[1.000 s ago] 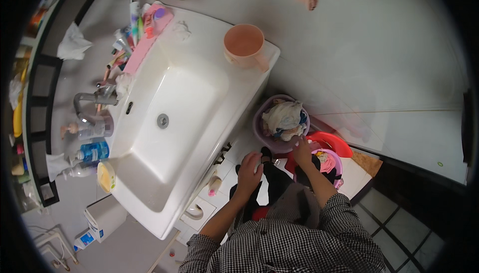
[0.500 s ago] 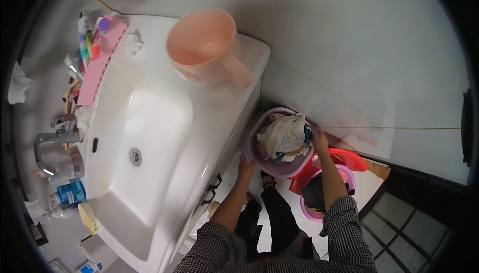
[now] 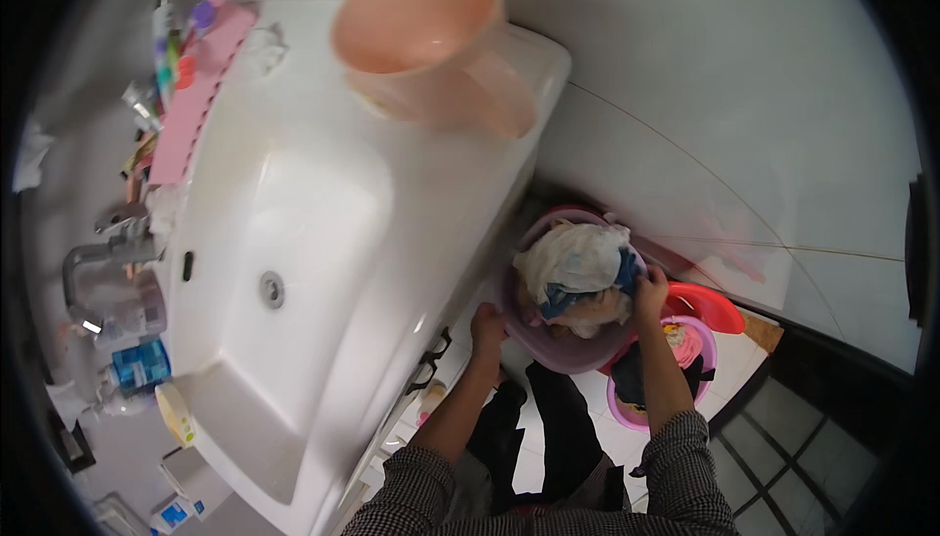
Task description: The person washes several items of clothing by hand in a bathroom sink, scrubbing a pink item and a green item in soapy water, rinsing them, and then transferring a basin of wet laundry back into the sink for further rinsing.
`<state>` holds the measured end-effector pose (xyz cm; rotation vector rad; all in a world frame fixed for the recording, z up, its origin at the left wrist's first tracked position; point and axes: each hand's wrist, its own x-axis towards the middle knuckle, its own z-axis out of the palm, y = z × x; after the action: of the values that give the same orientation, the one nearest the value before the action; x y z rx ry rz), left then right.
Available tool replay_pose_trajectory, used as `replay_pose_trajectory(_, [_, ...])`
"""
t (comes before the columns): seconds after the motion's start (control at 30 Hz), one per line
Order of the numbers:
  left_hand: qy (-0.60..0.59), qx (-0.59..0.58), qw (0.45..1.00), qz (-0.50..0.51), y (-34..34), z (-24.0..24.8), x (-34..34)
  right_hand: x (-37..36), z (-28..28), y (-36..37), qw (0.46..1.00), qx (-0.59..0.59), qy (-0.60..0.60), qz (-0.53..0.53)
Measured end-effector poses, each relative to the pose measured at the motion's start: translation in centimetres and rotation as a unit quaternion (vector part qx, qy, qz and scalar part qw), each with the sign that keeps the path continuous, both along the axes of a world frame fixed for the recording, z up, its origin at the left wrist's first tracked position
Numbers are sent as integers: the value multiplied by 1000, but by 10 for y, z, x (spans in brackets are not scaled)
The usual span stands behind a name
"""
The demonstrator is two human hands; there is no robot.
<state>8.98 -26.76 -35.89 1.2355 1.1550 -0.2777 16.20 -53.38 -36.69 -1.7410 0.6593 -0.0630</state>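
Note:
Both hands grip a purple plastic basin (image 3: 568, 352) piled with crumpled clothes (image 3: 576, 260), white, beige and blue. My left hand (image 3: 488, 326) is closed at its near left rim, the fingertips mostly hidden behind the wall. On the opposite side, my right hand (image 3: 650, 295) wraps over the right rim, beside the blue cloth. The basin is in front of my legs, between the sink cabinet and the tiled wall. Below my right forearm is a pink basin (image 3: 627, 417) with dark clothes in it, next to a red plastic piece (image 3: 713, 307) whose full shape is hidden.
A white washbasin (image 3: 313, 419) fills the left, with a large peach pitcher (image 3: 421, 17) on its far corner. Along its left side are a chrome faucet (image 3: 83, 267), a pink tray (image 3: 191, 110) of toiletries and a blue-labelled bottle (image 3: 140, 368). A dark-framed door (image 3: 803, 419) stands at right.
The purple basin appears larger and closer, slightly lower and to the right in view, with both hands still on it. The view has shifted, so the pitcher sits higher in the picture.

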Motion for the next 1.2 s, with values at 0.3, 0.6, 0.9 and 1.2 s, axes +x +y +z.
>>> replay_pose_trajectory(0.3, [-63,36,993,-96,-10,144,-65,-52,146,-16,998,34,-45,-13])
replay_pose_trajectory(0.6, [-183,27,981,-63,24,285,-107,-82,306,19,985,105,-135,34])
replay_pose_trajectory(0.9, [-349,264,887,148,113,364,-181,-102,378,142,945,221,-167,173])
replay_pose_trajectory(1.2, [-267,442,762,391,187,393,-286,-151,380,302,873,270,-87,398])
